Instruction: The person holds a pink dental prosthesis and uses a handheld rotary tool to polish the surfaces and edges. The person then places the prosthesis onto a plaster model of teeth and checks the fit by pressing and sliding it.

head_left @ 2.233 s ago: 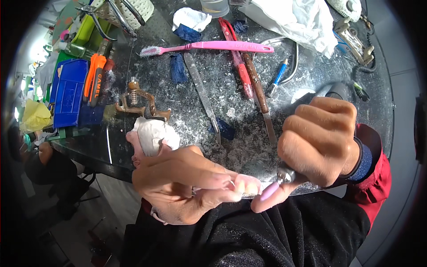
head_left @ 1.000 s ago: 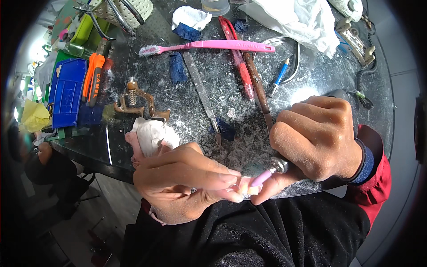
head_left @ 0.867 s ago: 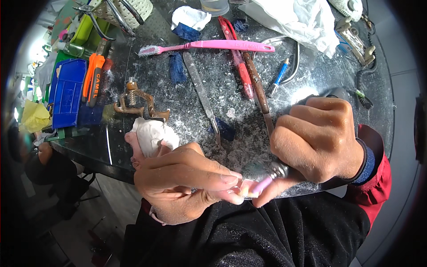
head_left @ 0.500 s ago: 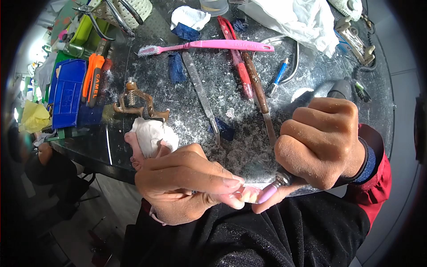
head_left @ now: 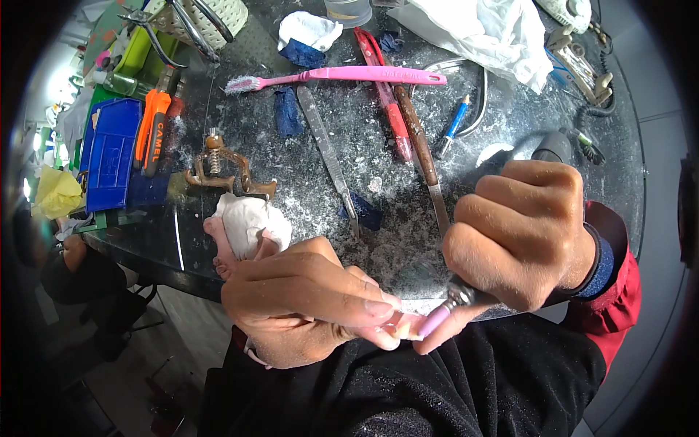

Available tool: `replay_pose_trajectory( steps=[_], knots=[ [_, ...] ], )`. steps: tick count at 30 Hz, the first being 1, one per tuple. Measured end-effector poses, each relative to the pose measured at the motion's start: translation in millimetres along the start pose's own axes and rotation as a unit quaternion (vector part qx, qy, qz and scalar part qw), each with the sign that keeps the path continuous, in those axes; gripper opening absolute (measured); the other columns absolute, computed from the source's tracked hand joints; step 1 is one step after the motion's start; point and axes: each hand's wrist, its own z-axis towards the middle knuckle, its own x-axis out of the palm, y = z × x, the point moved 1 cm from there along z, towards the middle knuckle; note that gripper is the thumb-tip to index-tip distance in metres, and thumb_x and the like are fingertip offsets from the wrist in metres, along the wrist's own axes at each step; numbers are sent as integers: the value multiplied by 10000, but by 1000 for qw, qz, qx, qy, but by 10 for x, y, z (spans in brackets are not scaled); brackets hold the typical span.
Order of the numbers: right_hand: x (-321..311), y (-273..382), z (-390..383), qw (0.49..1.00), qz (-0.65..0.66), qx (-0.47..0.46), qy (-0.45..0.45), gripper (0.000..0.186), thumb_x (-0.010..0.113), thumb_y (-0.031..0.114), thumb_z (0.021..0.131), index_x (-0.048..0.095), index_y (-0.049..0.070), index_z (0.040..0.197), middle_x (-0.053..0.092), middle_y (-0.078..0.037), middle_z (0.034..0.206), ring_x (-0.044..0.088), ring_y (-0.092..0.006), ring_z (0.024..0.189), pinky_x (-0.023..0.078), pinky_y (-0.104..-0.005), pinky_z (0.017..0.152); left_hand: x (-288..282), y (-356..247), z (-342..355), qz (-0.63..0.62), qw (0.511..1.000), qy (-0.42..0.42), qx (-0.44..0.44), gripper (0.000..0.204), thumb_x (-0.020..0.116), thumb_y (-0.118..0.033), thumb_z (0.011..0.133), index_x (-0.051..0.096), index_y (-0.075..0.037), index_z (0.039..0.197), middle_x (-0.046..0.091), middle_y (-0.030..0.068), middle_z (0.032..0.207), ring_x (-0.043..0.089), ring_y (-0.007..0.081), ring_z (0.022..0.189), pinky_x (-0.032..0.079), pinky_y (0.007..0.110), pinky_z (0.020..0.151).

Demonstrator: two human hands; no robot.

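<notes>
My left hand (head_left: pixel 298 298) pinches a small partial denture (head_left: pixel 409 325), with pale teeth and a pink base, between thumb and fingers just past the table's near edge. Much of the piece is hidden by those fingertips. A dark rotary handpiece (head_left: pixel 475 294) is gripped in the fist of my right hand (head_left: pixel 520 233). Its cone-shaped lilac grinding stone (head_left: pixel 435 320) meets the denture's right side. My right thumb stretches below the stone, its tip close to the denture. White dust coats both hands.
Dust covers the dark table (head_left: pixel 408 262). A plaster model (head_left: pixel 255 224) and brass articulator (head_left: pixel 226 166) lie left. Farther back are a pink toothbrush (head_left: pixel 364 74), metal spatula (head_left: pixel 329 156), brown-handled knife (head_left: pixel 419 138), blue pencil (head_left: pixel 456 122) and plastic bag (head_left: pixel 488 36). An orange cutter (head_left: pixel 153 127) rests by a blue box (head_left: pixel 113 156).
My right hand with the handpiece has shifted slightly left. The denture has turned a little in my left fingers, with less of its teeth showing.
</notes>
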Motion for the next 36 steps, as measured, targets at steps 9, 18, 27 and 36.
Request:
replay_pose_trajectory(
  steps=[9, 18, 27, 36],
  knots=[
    [7, 27, -21, 1000, 4, -11, -16, 688, 583, 767, 587, 384, 110, 534, 336, 27, 488, 323, -83, 361, 190, -226, 337, -8, 39, -8, -24, 999, 13, 34, 271, 823, -26, 601, 586, -96, 711, 665, 70, 706, 559, 73, 561, 522, 182, 713],
    [-15, 39, -20, 1000, -2, -15, -4, 689, 588, 762, 575, 394, 101, 547, 331, 16, 495, 326, -86, 366, 183, -231, 340, -5, 8, -1, 10, 999, 2, 43, 286, 829, -26, 598, 591, -106, 734, 667, 65, 744, 552, 70, 577, 529, 186, 647],
    [23, 15, -18, 999, -25, -23, -18, 699, 550, 783, 588, 374, 110, 525, 345, 20, 481, 335, -73, 364, 193, -218, 332, -24, 27, -1, 29, 998, 19, 43, 288, 828, -11, 587, 586, -109, 708, 663, 51, 717, 555, 76, 564, 523, 184, 653],
    [-10, 27, -9, 999, -44, -15, -25, 693, 537, 776, 616, 374, 109, 517, 327, 29, 456, 323, -70, 355, 188, -214, 330, -3, 1, -14, 75, 996, 8, 42, 299, 825, -7, 581, 564, -117, 678, 659, 28, 696, 550, 70, 555, 506, 173, 718]
  ],
)
